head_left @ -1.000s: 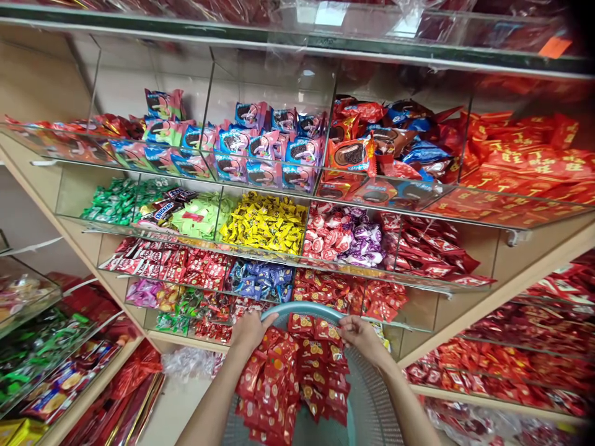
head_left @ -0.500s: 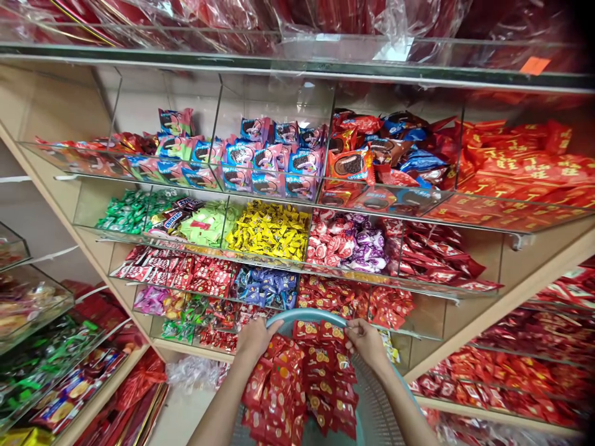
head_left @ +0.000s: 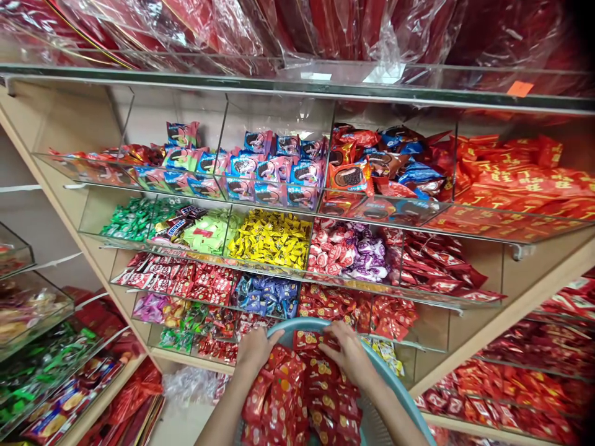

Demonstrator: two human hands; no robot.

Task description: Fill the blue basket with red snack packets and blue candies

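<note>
A light blue-green plastic basket (head_left: 397,371) is in front of me, filled with red candy packets (head_left: 279,396) printed with orange slices. The packets lie in two bunches side by side. My left hand (head_left: 255,348) is closed around the basket's far rim, thumb on top. My right hand (head_left: 346,354) is inside the rim, over the right bunch. Its fingers are bent and apart, with the tips touching the upper packets; I see no packet clasped in it.
Glass-fronted shelves hold yellow-wrapped candies (head_left: 270,240), blue cookie packs (head_left: 253,166), red-orange packets (head_left: 525,167) and blue-wrapped candies (head_left: 266,296). Matching orange-slice packets (head_left: 332,303) sit in a bin just beyond the basket. A wooden side panel (head_left: 511,316) slants on the right.
My right hand has come off the basket rim and moved inward onto the packets, its fingers spreading. My left hand keeps its hold on the rim. The view has tilted slightly upward.
</note>
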